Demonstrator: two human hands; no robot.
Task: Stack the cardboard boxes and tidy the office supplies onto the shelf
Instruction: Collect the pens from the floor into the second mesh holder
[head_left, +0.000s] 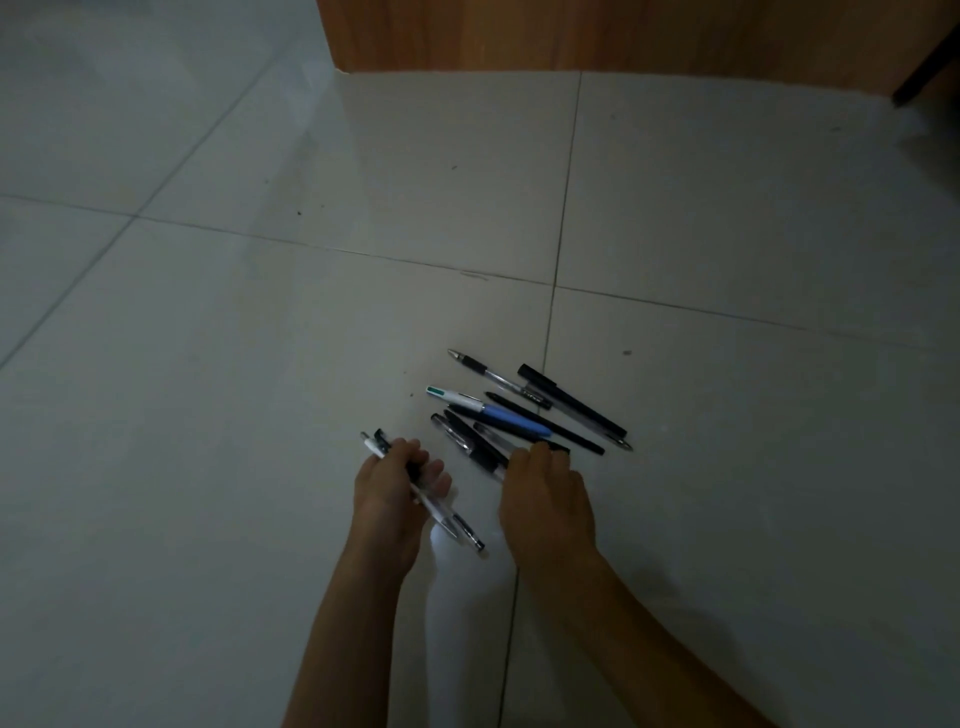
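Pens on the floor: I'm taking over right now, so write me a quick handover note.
Left hand grips clear pens picked up from the floor.
Right hand is at the near end of the loose pens on the tile floor; whether it grips one is hidden.
Done: some pens collected.
Left: gather the rest, carry them to the shelf, stack the boxes. Neither shelf nor boxes are in view.

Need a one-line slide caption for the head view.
Left hand grips clear pens while right hand reaches into scattered pens on the tiled floor.
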